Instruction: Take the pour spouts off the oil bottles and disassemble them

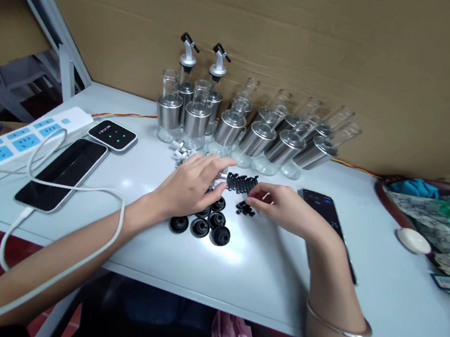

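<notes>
My left hand (193, 185) hovers palm down over the work, thumb and index finger apart. Between those two fingers shows a silver part (222, 176); I cannot tell if they touch it. More silver pourer tops (181, 152) lie behind this hand. My right hand (279, 207) has thumb and fingertips pinched at a small pile of tiny black pieces (246, 209); what is in the pinch is hidden. A row of black levers (242, 183) lies between the hands. Round black stoppers (220, 235) are grouped below the left hand, which partly covers them.
Several glass bottles with steel sleeves (229, 127) stand behind; two carry pourers (218, 68). A power strip (23, 145), phone (62, 174) with white cable and small device (113, 135) lie left. Right are another phone (328, 216), a white dish (413, 240) and a basket (383, 196).
</notes>
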A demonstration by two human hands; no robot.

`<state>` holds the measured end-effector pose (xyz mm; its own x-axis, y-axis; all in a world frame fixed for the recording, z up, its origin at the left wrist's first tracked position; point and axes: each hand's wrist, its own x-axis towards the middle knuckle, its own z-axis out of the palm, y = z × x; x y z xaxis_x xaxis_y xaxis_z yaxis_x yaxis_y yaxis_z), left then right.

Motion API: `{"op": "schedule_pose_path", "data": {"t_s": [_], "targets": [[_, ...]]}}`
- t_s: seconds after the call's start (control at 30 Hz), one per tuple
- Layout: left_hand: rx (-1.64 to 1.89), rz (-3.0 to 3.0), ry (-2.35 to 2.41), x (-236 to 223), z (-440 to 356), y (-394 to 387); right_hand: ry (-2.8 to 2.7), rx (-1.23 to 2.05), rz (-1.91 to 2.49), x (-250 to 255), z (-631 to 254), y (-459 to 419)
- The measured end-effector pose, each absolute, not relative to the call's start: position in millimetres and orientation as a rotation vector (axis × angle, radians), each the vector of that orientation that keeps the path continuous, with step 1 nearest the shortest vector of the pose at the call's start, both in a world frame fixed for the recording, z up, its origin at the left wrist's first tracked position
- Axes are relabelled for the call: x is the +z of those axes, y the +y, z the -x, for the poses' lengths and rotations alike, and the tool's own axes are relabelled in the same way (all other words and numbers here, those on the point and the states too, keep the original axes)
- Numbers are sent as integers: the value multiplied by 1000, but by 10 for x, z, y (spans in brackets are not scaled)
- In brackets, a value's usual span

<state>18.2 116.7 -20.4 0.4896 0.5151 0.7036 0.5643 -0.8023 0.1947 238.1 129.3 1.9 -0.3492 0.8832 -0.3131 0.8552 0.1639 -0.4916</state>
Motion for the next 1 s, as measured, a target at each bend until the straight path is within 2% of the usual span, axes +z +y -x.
{"op": "schedule_pose_path", "data": {"t_s": [0.17,0.3,0.37,0.57,1.0], "targets": [[-1291,2767,-1029,-223,-186,1166,-2212,1125,1758,7,-2346,1279],[-1423,2860,-1097,-224,-201,1159,-2169,548,1663,14,-2310,1281],[-1457,2841,-1076,-216,-208,1153,-2107,397,1559,23,-2268,1264],[-1442,2435,-1092,-197,-205,1156,-2056,687,1282,-12,-2037,1154],[-1722,2564,-800,-248,-240,1137,-1657,1422,994,-50,-1960,1159]]}}
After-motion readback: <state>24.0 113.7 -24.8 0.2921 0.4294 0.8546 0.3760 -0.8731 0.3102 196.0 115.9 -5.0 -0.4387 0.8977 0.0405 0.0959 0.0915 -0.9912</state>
